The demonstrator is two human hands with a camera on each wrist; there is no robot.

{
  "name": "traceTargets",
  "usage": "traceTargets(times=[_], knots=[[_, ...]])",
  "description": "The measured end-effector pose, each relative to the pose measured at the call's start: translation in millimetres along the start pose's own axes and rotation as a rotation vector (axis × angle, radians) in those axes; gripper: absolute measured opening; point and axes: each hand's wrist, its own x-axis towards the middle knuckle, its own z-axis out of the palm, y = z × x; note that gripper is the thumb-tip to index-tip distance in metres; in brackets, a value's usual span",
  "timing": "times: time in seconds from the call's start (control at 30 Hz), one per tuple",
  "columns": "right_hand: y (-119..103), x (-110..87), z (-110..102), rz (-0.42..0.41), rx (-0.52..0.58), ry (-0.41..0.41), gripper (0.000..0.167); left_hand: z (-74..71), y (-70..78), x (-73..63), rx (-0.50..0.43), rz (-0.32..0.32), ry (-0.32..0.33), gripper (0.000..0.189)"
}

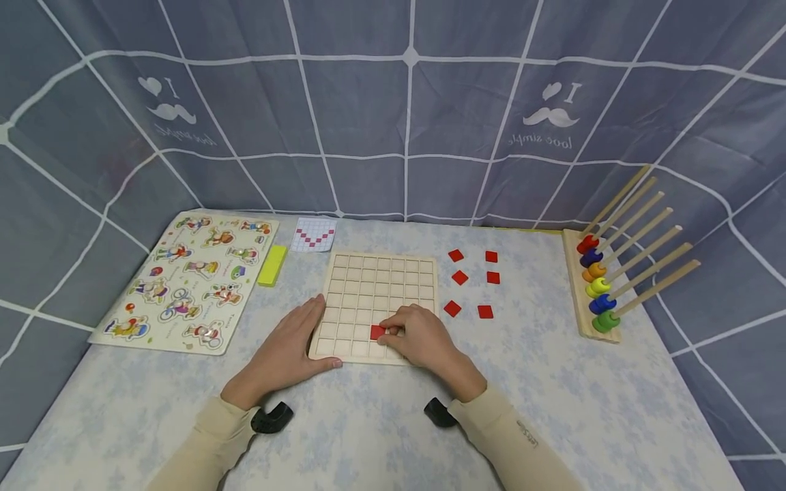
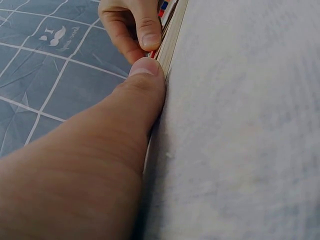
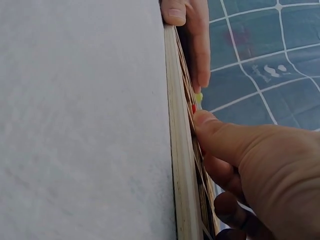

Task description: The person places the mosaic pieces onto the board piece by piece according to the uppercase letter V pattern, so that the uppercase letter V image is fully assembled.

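A square wooden grid board [image 1: 382, 277] lies flat on the table. My left hand [image 1: 287, 353] steadies its near left corner, fingers extended along the left edge and thumb along the front edge. With thumb and forefinger my right hand [image 1: 422, 336] pinches a red square tile [image 1: 377, 333] at a cell in the lower rows. Only a sliver of that tile [image 3: 194, 108] shows in the right wrist view. Several loose red tiles [image 1: 460, 277] lie to the right of the board in two columns.
Behind the board's left corner lies a card with a pink grid pattern [image 1: 313, 234]. Beside it are a yellow block [image 1: 272, 266] and a wooden picture puzzle [image 1: 184, 283]. A peg stand with coloured beads [image 1: 594, 286] stands at the right. A grey curtain [image 1: 368, 109] closes off the back.
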Motion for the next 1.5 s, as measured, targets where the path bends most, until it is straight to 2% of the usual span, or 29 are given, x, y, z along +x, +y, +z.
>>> traceTargets(times=[0.1, 0.3, 0.43, 0.57, 0.73, 0.83, 1.07, 1.5], knots=[[2, 0.4, 0, -0.017, 0.033, 0.006, 0.026, -2.3, 0.0, 0.4, 0.005, 0.005, -0.002, 0.121], [25, -0.8, -15, 0.022, 0.208, 0.078, 0.031, -0.9, -0.6, 1.5, 0.010, 0.026, 0.015, 0.120], [54, -6.0, -39, 0.051, 0.244, 0.124, 0.032, -0.8, -1.9, 0.1, 0.013, 0.023, 0.007, 0.121], [94, -20.2, -66, 0.096, 0.275, 0.158, 0.033, 0.4, -2.0, 0.2, 0.014, 0.038, 0.023, 0.121], [138, -42.1, -90, 0.208, 0.241, 0.189, 0.035, 0.0, -1.8, 0.5, 0.020, 0.040, 0.023, 0.121], [154, -51.5, -96, 0.247, 0.214, 0.179, 0.036, -1.3, -1.8, -0.1, 0.018, 0.026, 0.013, 0.122], [168, -58.7, -98, 0.250, 0.218, 0.142, 0.038, -1.2, -1.5, -0.2, 0.013, 0.019, 0.003, 0.122], [169, -55.4, -95, 0.204, 0.143, 0.075, 0.041, 0.0, -1.6, 0.2, 0.012, 0.025, 0.008, 0.120]])
